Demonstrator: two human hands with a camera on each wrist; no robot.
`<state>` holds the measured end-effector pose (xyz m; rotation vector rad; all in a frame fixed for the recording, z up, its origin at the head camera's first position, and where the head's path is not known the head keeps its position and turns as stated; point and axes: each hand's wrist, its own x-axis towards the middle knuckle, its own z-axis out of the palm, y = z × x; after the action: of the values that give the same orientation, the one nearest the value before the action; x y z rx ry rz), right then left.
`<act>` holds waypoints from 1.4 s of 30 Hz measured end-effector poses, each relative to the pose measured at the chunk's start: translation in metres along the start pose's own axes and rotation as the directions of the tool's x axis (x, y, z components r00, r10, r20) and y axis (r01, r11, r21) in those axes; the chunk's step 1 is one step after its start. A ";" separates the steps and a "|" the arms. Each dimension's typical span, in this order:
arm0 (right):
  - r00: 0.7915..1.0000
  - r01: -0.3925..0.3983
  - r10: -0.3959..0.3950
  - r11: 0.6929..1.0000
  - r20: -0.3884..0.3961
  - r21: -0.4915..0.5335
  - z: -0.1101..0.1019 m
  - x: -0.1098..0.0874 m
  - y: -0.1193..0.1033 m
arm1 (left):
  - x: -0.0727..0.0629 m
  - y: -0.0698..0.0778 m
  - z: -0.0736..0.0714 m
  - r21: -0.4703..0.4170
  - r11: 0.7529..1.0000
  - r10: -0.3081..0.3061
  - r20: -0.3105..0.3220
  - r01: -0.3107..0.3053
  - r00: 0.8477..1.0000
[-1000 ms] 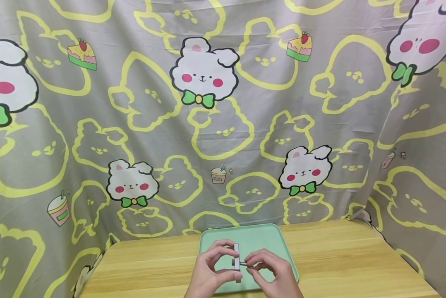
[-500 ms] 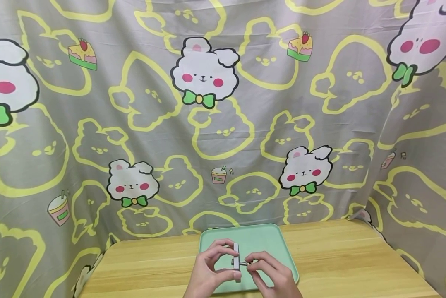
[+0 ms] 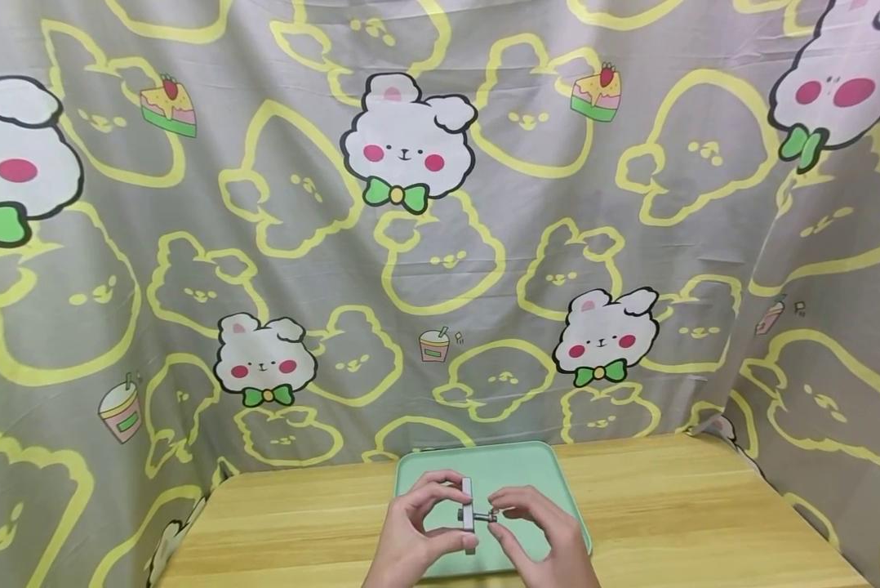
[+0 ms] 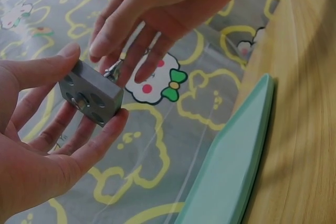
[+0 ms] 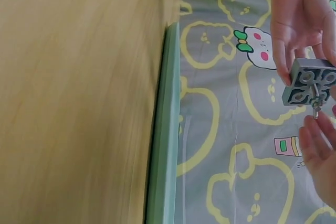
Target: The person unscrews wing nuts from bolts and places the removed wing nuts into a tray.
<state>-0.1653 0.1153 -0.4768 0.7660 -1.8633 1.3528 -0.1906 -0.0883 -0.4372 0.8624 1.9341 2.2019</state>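
In the head view, my left hand [image 3: 416, 531] grips a small grey block [image 3: 468, 505] by its edges, thumb below and fingers above. The left wrist view shows several round holes in the face of this block [image 4: 90, 92]. A thin metal rod [image 3: 482, 516] passes through it and sticks out toward my right hand [image 3: 546, 529]. A small metal fitting [image 5: 316, 106] sits on the rod's free end. My right fingers stand slightly spread around that fitting, thumb and index finger apart. Whether a fingertip touches it is hard to tell.
A mint-green tray [image 3: 539, 469] lies under the hands on the wooden table [image 3: 668, 506]. Behind and beside the table hangs a grey curtain [image 3: 440, 245] with cartoon rabbits. Both hands are raised above the tray.
My right fingers have spread and loosened from the rod's end, where they were pinching before, so the fitting now shows. The left hand and the block have barely moved.
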 end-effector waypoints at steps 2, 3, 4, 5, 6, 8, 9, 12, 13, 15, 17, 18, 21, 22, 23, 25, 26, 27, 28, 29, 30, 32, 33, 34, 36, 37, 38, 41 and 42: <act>0.992 -0.130 0.130 0.989 0.008 0.069 -0.001 0.001 -0.003 | 0.000 0.000 0.000 0.009 1.000 -0.015 -0.005 0.015 1.000; 0.978 -0.209 0.209 0.972 0.016 0.104 -0.002 0.002 -0.005 | 0.000 0.000 0.001 0.014 1.000 -0.024 -0.009 0.024 1.000; 0.957 -0.291 0.290 0.947 0.029 0.138 -0.003 0.003 -0.006 | 0.000 0.000 0.001 0.020 0.999 -0.029 -0.012 0.030 0.999; 0.929 -0.369 0.366 0.914 0.046 0.169 -0.004 0.004 -0.007 | 0.000 0.000 0.001 0.026 0.999 -0.032 -0.015 0.033 0.999; 0.896 -0.442 0.438 0.875 0.066 0.196 -0.006 0.005 -0.008 | 0.000 0.000 0.001 0.033 0.999 -0.034 -0.019 0.035 0.999; 0.830 -0.556 0.545 0.798 0.115 0.232 -0.008 0.007 -0.009 | 0.000 -0.001 0.001 0.042 0.999 -0.033 -0.021 0.034 0.999; 0.798 -0.601 0.586 0.759 0.142 0.251 -0.009 0.008 -0.008 | 0.000 -0.001 0.001 0.046 0.998 -0.031 -0.022 0.032 0.999; 0.743 -0.669 0.632 0.683 0.222 0.293 -0.012 0.010 -0.005 | 0.000 -0.002 0.002 0.049 0.998 -0.028 -0.019 0.029 0.999; 0.731 -0.682 0.638 0.666 0.243 0.302 -0.013 0.010 -0.004 | 0.000 -0.002 0.002 0.048 0.998 -0.027 -0.017 0.028 0.999; 0.707 -0.706 0.648 0.630 0.282 0.322 -0.014 0.010 -0.002 | 0.000 -0.003 0.002 0.047 0.999 -0.026 -0.015 0.027 1.000; 0.682 -0.731 0.659 0.589 0.319 0.345 -0.015 0.010 0.000 | 0.000 -0.003 0.003 0.045 0.999 -0.026 -0.011 0.027 1.000; 0.669 -0.742 0.664 0.568 0.334 0.356 -0.015 0.010 0.000 | 0.000 -0.003 0.003 0.047 0.999 -0.024 -0.010 0.025 1.000; 0.634 -0.770 0.677 0.504 0.375 0.392 -0.017 0.010 0.002 | 0.000 -0.004 0.003 0.056 0.998 -0.021 -0.006 0.021 1.000; 0.621 -0.778 0.681 0.480 0.388 0.404 -0.017 0.009 0.002 | 0.000 -0.004 0.003 0.060 0.998 -0.020 -0.005 0.020 1.000; 0.613 -0.785 0.682 0.464 0.399 0.411 -0.018 0.009 0.003 | 0.000 -0.004 0.004 0.065 0.998 -0.019 -0.004 0.019 1.000; 0.596 -0.796 0.685 0.432 0.419 0.424 -0.018 0.008 0.004 | 0.000 -0.004 0.004 0.071 0.997 -0.017 0.000 0.017 1.000; 0.588 -0.801 0.687 0.417 0.427 0.431 -0.019 0.008 0.004 | 0.000 -0.005 0.005 0.072 0.997 -0.016 0.001 0.016 1.000; 0.580 -0.805 0.688 0.404 0.436 0.434 -0.019 0.008 0.005 | 0.000 -0.005 0.005 0.072 0.997 -0.017 0.002 0.016 1.000; 0.574 -0.809 0.689 0.394 0.443 0.437 -0.019 0.007 0.005 | 0.000 -0.005 0.005 0.072 0.997 -0.014 0.003 0.014 1.000; 0.570 -0.811 0.689 0.386 0.447 0.439 -0.019 0.007 0.005 | 0.000 -0.005 0.006 0.072 0.997 -0.012 0.003 0.012 1.000; 0.566 -0.814 0.691 0.379 0.450 0.441 -0.019 0.007 0.005 | 0.000 -0.005 0.006 0.072 0.997 -0.012 0.002 0.012 1.000; 0.561 -0.817 0.692 0.374 0.454 0.440 -0.019 0.007 0.005 | 0.000 -0.005 0.006 0.071 0.997 -0.013 0.000 0.013 1.000; 0.560 -0.817 0.693 0.373 0.454 0.439 -0.019 0.007 0.005 | 0.000 -0.005 0.006 0.071 0.997 -0.014 -0.001 0.014 1.000; 0.560 -0.817 0.694 0.373 0.452 0.440 -0.019 0.007 0.005 | 0.000 -0.005 0.006 0.069 0.998 -0.015 0.000 0.015 1.000; 0.563 -0.815 0.697 0.378 0.445 0.438 -0.019 0.008 0.004 | 0.000 -0.005 0.006 0.068 0.997 -0.019 0.001 0.019 1.000; 0.566 -0.813 0.697 0.383 0.440 0.438 -0.019 0.008 0.003 | 0.000 -0.005 0.006 0.069 0.997 -0.022 0.002 0.022 1.000; 0.571 -0.810 0.697 0.391 0.434 0.437 -0.019 0.008 0.002 | 0.000 -0.005 0.006 0.070 0.997 -0.025 0.002 0.024 1.000; 0.589 -0.799 0.695 0.423 0.412 0.427 -0.019 0.009 0.001 | 0.000 -0.005 0.006 0.070 0.997 -0.031 0.002 0.031 1.000; 0.598 -0.794 0.691 0.440 0.406 0.420 -0.019 0.009 0.001 | 0.000 -0.005 0.006 0.068 0.997 -0.032 0.002 0.032 0.999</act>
<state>-0.1678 0.1328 -0.4659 0.2710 -2.0393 2.5923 -0.1893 -0.0820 -0.4415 0.8367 2.0179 2.1275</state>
